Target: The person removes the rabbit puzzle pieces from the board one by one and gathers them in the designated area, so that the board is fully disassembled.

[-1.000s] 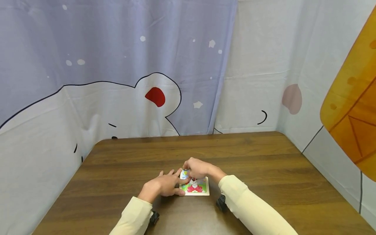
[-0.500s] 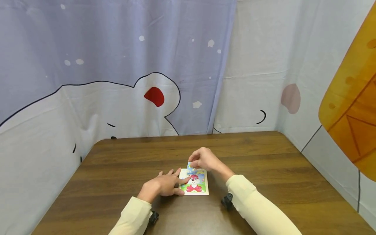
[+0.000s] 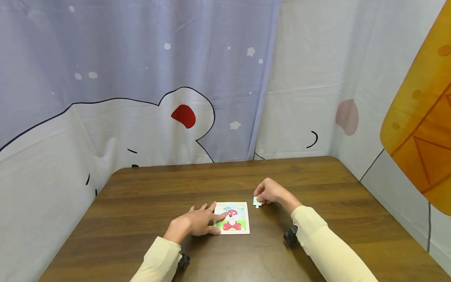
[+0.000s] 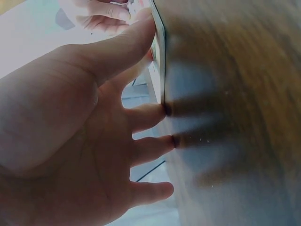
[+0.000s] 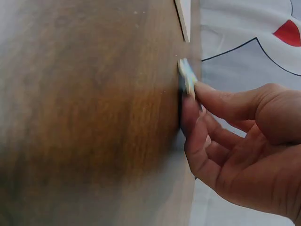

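A square jigsaw puzzle [image 3: 239, 226] with a pale frame lies flat on the table, showing a pink and white cartoon animal on green. My left hand [image 3: 199, 221] rests at its left side, fingers spread, thumb and index finger on the picture. In the left wrist view the thumb [image 4: 134, 40] lies over the board's edge and other fingertips reach the tabletop. To the right of the board, my right hand [image 3: 273, 192] pinches a light blue puzzle piece [image 3: 257, 202] between thumb and fingers. The right wrist view shows this piece [image 5: 187, 75] edge-on, close over the wood.
The brown wooden table [image 3: 158, 188] has rounded far corners. Behind it hangs a printed curtain [image 3: 141, 125] with cartoon shapes, which continues along the left and right sides. Dark wrist devices [image 3: 290, 235] sit under both sleeves.
The right hand has lifted the puzzle piece from the upper left of the board and carried it to the right, beyond the frame. The left hand has stayed in place.
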{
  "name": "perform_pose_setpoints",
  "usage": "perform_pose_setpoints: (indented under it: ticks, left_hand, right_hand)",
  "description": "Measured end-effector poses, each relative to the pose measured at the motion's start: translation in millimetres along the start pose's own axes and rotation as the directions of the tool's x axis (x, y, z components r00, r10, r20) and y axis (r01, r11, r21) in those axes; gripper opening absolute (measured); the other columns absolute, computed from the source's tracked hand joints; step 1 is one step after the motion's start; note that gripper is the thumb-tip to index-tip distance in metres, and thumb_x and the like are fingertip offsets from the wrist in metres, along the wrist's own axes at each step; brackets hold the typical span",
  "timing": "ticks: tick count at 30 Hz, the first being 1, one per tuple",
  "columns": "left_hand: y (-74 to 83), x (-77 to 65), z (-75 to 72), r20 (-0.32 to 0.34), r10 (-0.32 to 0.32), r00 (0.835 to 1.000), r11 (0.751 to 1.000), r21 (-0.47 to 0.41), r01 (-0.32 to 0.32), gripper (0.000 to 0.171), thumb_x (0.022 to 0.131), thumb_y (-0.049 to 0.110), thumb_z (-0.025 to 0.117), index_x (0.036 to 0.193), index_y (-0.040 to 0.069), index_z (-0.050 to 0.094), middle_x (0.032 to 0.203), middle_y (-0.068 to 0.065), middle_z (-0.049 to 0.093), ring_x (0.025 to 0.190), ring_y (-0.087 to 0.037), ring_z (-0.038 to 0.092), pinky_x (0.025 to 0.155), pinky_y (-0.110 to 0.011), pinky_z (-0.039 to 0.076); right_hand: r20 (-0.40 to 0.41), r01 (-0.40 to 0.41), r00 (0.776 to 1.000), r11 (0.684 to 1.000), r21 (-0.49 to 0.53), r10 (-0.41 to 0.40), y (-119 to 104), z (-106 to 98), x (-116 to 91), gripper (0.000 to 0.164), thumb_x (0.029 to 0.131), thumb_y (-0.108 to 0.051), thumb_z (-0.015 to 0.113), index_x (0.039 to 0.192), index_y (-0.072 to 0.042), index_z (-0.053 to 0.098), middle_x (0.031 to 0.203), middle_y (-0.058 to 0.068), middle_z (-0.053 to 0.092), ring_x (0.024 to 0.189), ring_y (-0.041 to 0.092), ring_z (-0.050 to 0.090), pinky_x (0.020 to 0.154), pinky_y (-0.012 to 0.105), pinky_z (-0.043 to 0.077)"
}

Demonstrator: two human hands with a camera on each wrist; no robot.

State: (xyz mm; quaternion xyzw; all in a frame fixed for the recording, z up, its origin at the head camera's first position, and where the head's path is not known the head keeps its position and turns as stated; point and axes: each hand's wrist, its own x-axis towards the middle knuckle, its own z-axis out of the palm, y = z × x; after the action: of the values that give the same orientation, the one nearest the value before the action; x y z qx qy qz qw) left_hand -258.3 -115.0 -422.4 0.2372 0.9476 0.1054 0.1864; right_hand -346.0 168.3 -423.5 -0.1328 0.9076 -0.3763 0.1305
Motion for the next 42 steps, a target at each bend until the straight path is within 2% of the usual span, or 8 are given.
perform_pose_setpoints:
  ticks: [3,6,9,13,17,27,35,42]
  left_hand:
    - [-0.2,0.1,-0.1,-0.002,0.000,1.000,1.000,-0.004,0.000,0.061,0.093,0.047,0.064,0.151,0.036,0.046,0.164,-0.016,0.021,0.148,-0.041,0.023,0.114,-0.066,0.016]
    - [0.1,0.0,-0.3,-0.003,-0.003,1.000,1.000,-0.005,0.003,0.061,0.093,0.046,0.064,0.151,0.036,0.047,0.164,-0.016,0.021,0.148,-0.040,0.022,0.114,-0.066,0.017]
    - [0.1,0.2,-0.1,0.001,-0.007,1.000,1.000,0.004,0.007,0.061,0.094,0.047,0.064,0.151,0.036,0.046,0.164,-0.015,0.021,0.148,-0.040,0.022,0.114,-0.066,0.017]
    - [0.4,0.7,0.5,0.004,-0.004,1.000,1.000,0.008,0.004,0.061,0.094,0.046,0.063,0.152,0.036,0.045,0.164,-0.015,0.021,0.148,-0.040,0.022,0.114,-0.066,0.017]
    - [0.7,0.7,0.5,-0.001,0.000,1.000,1.000,0.001,0.000,0.061,0.094,0.046,0.064,0.151,0.035,0.046,0.164,-0.016,0.021,0.148,-0.041,0.022,0.114,-0.066,0.017]
    - [0.9,-1.1,0.2,-0.006,0.003,1.000,1.000,-0.020,-0.003,0.060,0.094,0.044,0.064,0.151,0.033,0.047,0.164,-0.017,0.020,0.148,-0.042,0.021,0.114,-0.067,0.016]
    - [0.9,-1.0,0.2,-0.008,0.003,1.000,1.000,-0.020,-0.004,0.061,0.094,0.044,0.064,0.151,0.032,0.047,0.164,-0.017,0.021,0.148,-0.042,0.022,0.113,-0.067,0.016]
    - [1.3,-1.5,-0.2,-0.012,0.007,1.000,1.000,-0.023,-0.007,0.061,0.094,0.044,0.065,0.151,0.032,0.048,0.163,-0.018,0.021,0.148,-0.042,0.022,0.113,-0.067,0.016]
  right_hand:
    - [-0.029,0.042,0.999,0.994,-0.099,-0.045,1,0,1,0.013,0.082,0.011,0.071,0.090,0.002,0.076,0.075,0.003,0.068,0.061,0.013,0.058,0.055,0.024,0.047]
    - [-0.061,0.084,0.993,0.972,-0.219,-0.099,1,1,1,0.012,0.081,0.007,0.075,0.089,-0.002,0.077,0.081,0.002,0.071,0.070,0.013,0.059,0.066,0.028,0.050]
    - [-0.060,0.116,0.988,0.949,-0.292,-0.140,2,1,-2,0.009,0.082,-0.002,0.078,0.092,-0.003,0.077,0.085,0.002,0.072,0.077,0.014,0.060,0.074,0.033,0.052]
    - [-0.019,0.123,0.991,0.950,-0.288,-0.134,4,-2,-6,0.022,0.080,-0.011,0.085,0.098,-0.001,0.076,0.091,0.005,0.071,0.084,0.018,0.061,0.079,0.037,0.052]
    - [-0.006,0.120,0.992,0.954,-0.273,-0.127,7,-5,-9,0.033,0.072,-0.009,0.090,0.099,-0.001,0.075,0.095,0.007,0.071,0.088,0.020,0.061,0.085,0.041,0.051]
    - [-0.007,0.161,0.986,0.949,-0.272,-0.169,7,-5,-12,0.026,0.072,-0.004,0.089,0.094,0.000,0.075,0.088,0.005,0.071,0.079,0.015,0.058,0.080,0.037,0.051]
    - [-0.007,0.161,0.985,0.943,-0.291,-0.170,7,-3,-11,0.027,0.073,-0.001,0.087,0.097,0.000,0.075,0.092,0.006,0.072,0.086,0.019,0.062,0.084,0.040,0.051]
    - [-0.027,0.129,0.990,0.955,-0.267,-0.141,5,-5,-14,0.033,0.074,-0.001,0.086,0.104,0.002,0.074,0.097,0.010,0.071,0.092,0.024,0.063,0.084,0.040,0.053]
